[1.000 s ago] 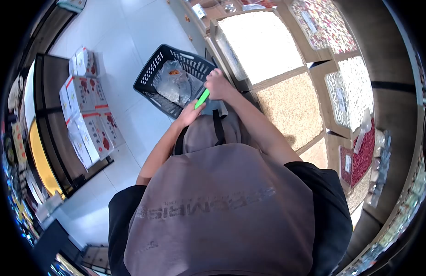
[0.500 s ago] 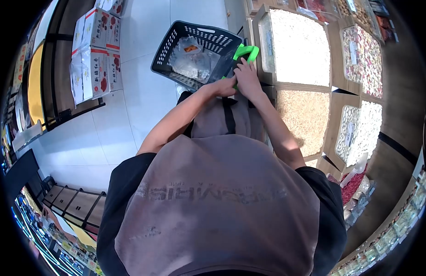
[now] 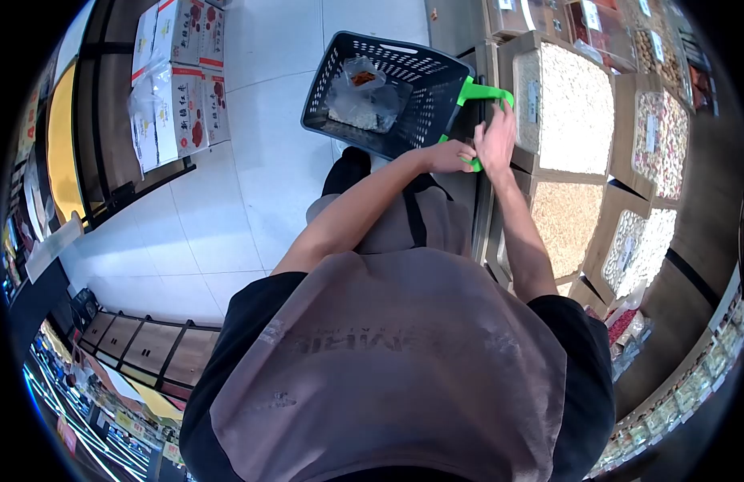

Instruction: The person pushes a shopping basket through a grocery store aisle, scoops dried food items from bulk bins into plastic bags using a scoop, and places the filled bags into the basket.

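Observation:
A dark shopping basket [image 3: 315, 104] with perforated sides and a bright green handle [image 3: 478, 91] stands in front of me, leaning right. Inside it lie clear plastic bags; one pouch [image 3: 364, 78] holds something orange-brown, and another bag [image 3: 362, 118] holds pale contents. My left hand [image 3: 450, 157] is closed around the lower end of the green handle. Beside it, my right hand [image 3: 495, 143] has its fingers stretched out, with the fingertips at the handle's upper end. Whether these fingers press on the handle cannot be made out.
Wooden bins run along my right, with white grains [image 3: 576, 108], tan grains [image 3: 566, 229] and mixed pieces [image 3: 659, 145]. White and red printed cartons [image 3: 179, 104] are stacked at the left. Pale floor tiles [image 3: 267, 48] lie between. Low shelving [image 3: 139, 345] stands at lower left.
The basket and both hands appear farther right in view, along with the bins and cartons. My left hand stays on the green handle; my right hand's fingers look straighter.

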Action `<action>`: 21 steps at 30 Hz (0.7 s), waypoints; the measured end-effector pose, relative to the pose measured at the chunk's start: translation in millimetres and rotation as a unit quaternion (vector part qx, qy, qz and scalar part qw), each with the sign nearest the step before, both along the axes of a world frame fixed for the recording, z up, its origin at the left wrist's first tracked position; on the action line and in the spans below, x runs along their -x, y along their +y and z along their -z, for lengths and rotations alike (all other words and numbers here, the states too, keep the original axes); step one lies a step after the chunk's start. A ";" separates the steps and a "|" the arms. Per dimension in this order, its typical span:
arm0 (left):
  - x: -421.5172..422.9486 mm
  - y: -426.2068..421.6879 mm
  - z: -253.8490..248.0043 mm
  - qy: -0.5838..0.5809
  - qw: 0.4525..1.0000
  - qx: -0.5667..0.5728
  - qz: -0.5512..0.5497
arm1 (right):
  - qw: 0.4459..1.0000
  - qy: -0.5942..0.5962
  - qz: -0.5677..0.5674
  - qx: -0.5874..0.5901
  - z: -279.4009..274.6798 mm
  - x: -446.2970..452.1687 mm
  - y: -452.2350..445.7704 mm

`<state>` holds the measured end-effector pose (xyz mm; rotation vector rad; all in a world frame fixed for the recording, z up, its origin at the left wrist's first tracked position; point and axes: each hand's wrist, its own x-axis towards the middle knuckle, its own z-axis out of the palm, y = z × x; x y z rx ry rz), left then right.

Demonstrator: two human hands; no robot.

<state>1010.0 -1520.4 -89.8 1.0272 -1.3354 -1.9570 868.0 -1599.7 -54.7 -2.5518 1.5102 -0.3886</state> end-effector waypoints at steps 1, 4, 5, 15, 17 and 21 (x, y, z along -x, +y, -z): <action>-4.6 9.9 25.0 0.024 0.999 -0.003 -0.044 | 0.998 0.002 0.059 0.015 -7.3 -12.7 13.5; -66.3 43.0 47.6 0.054 0.966 -0.205 -0.146 | 0.946 -0.071 0.312 -0.056 19.2 -30.6 39.0; -84.4 60.9 70.9 0.021 0.949 -0.240 -0.201 | 0.870 -0.086 0.440 -0.205 8.2 -34.5 30.4; -175.6 136.0 158.8 -0.249 0.881 -0.329 -0.229 | 0.928 -0.032 0.352 -0.117 31.9 -5.5 -12.0; -162.8 137.2 165.9 -0.211 0.864 -0.374 -0.263 | 0.930 -0.024 0.345 -0.125 28.7 -2.0 -14.6; -142.8 142.3 185.1 -0.297 0.896 -0.274 -0.184 | 0.940 0.063 0.320 -0.099 27.6 -11.1 -25.3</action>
